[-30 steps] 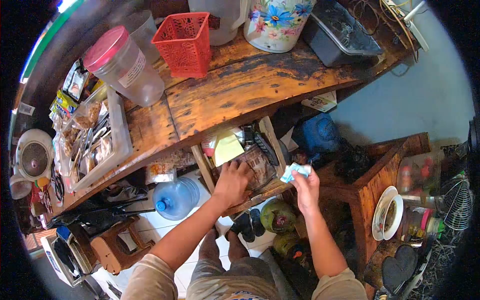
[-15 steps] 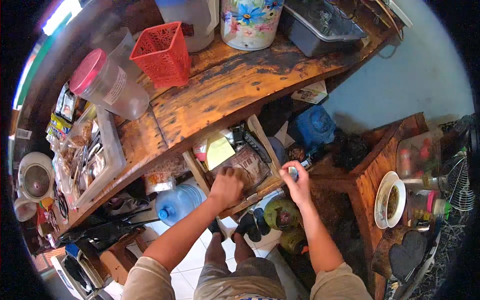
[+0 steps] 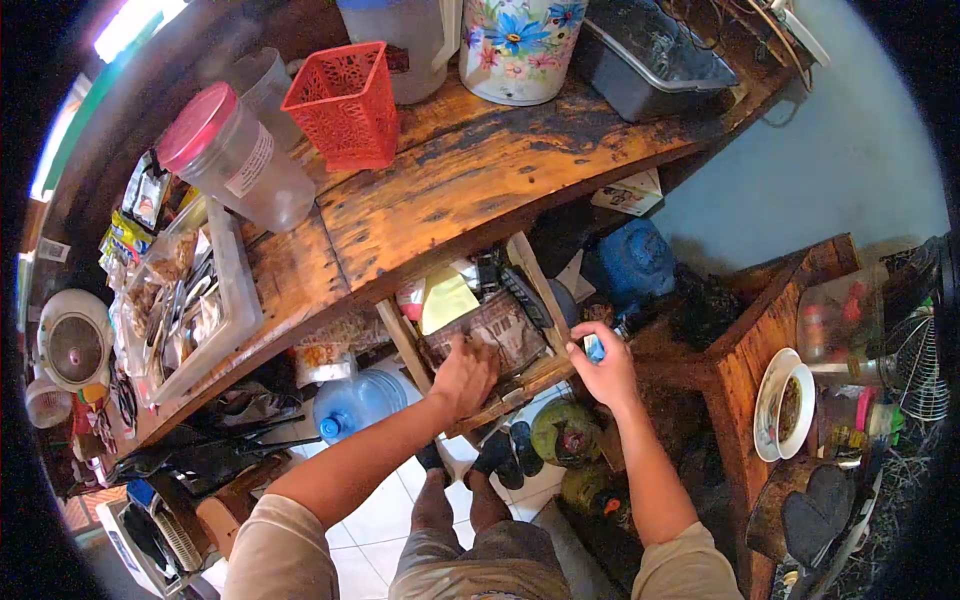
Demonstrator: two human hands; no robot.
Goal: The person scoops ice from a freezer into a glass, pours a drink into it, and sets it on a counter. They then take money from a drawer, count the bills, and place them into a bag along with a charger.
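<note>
A pulled-out wooden drawer (image 3: 560, 372) hangs under the worktop. My left hand (image 3: 468, 380) reaches into it, fingers bent down and slightly apart against a brown printed packet (image 3: 512, 330); its fingertips are partly hidden. Behind the packet lie a pale yellow paper (image 3: 447, 300) and a black, long-shaped item (image 3: 524, 296). Beside the drawer's right corner, my right hand (image 3: 612, 375) is closed round a small blue-and-white object (image 3: 594, 348). Most of that object is covered by the thumb and fingers, so its kind does not show.
On the worktop (image 3: 440, 220) stand a red basket (image 3: 345, 110), a pink-lidded jar (image 3: 240, 165), a flowered container (image 3: 520, 50) and a clear tray (image 3: 235, 290). Below are a blue water jug (image 3: 355, 405) and a green gas cylinder (image 3: 565, 430). A bowl (image 3: 785, 405) sits at right.
The view has shifted slightly. My left hand has moved a little to the right over the packet. In my right hand, more of the small blue-and-white object shows.
</note>
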